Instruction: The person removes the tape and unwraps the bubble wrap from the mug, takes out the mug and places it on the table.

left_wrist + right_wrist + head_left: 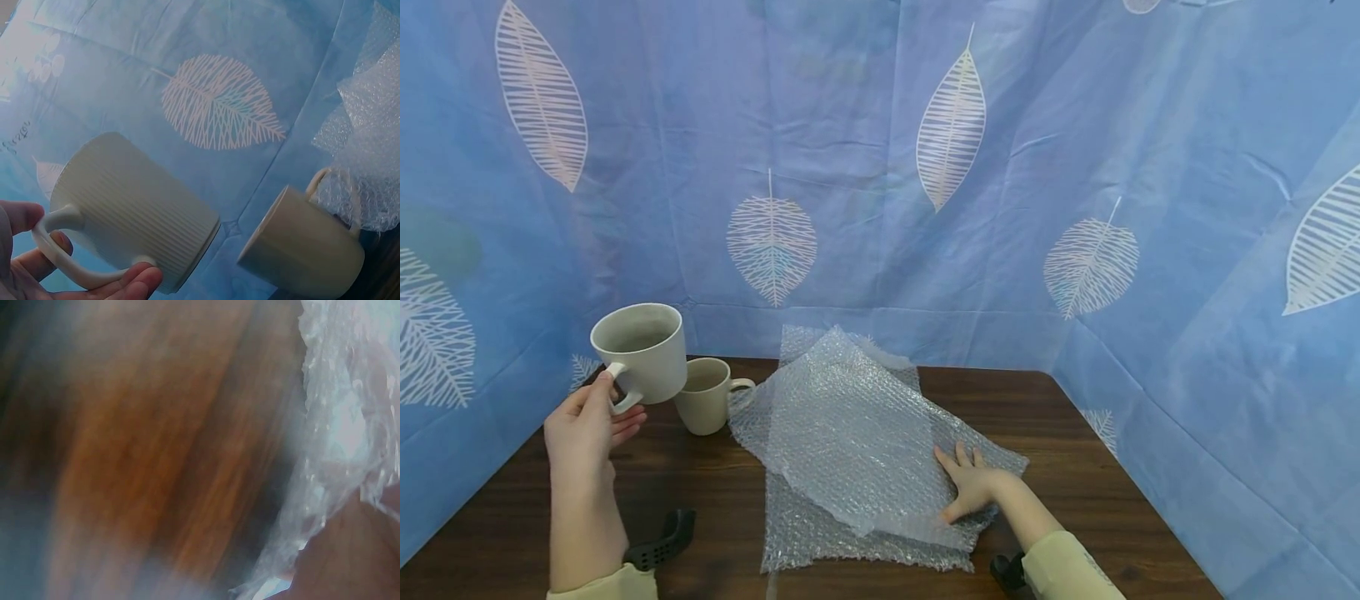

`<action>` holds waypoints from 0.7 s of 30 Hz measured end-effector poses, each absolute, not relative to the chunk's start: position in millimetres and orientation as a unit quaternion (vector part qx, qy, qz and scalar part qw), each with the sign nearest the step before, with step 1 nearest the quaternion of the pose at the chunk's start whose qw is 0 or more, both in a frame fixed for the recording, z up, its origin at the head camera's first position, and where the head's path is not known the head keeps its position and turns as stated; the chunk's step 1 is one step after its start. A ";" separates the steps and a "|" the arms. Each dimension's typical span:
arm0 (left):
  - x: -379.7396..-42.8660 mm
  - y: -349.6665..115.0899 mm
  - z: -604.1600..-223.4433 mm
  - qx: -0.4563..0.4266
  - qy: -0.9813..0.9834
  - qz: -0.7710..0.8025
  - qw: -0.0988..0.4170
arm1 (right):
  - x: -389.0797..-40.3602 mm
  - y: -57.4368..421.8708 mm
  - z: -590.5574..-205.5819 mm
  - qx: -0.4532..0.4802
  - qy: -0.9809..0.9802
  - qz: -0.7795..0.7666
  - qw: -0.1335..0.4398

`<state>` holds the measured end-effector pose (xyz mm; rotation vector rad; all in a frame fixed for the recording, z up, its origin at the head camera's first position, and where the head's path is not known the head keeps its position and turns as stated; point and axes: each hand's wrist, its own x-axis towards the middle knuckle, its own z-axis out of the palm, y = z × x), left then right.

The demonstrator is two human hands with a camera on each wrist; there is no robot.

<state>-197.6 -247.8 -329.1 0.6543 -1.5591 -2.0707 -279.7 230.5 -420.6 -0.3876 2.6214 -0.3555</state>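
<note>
A ribbed off-white mug [658,358] is held up by its handle in my left hand [583,421], above the table's left side. In the left wrist view the fingers [134,284] curl around that handle. Just behind and right of it, a second off-white mug [702,408] stands on the table, its handle pointing right against the bubble wrap. Overlapping sheets of bubble wrap [850,442] lie at the middle of the table. My right hand [972,485] rests on their right part with its fingers spread. The right wrist view shows bubble wrap [331,450] close up beside part of that hand.
The dark wooden table [1075,500] reaches back to a blue cloth backdrop [865,167] with white leaf prints, which also hangs along the left and right sides. Black wrist straps [662,542] show near both sleeves.
</note>
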 end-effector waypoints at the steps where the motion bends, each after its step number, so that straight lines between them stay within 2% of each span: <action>1: -197.5 -248.9 -329.7 0.240 -0.567 -0.754 0.231 | -279.4 230.6 -420.4 -0.141 0.954 -0.130 0.232; 21: -196.0 -262.9 -341.5 0.271 -0.539 -0.759 0.246 | -278.1 230.0 -418.6 -0.142 0.954 -0.131 0.231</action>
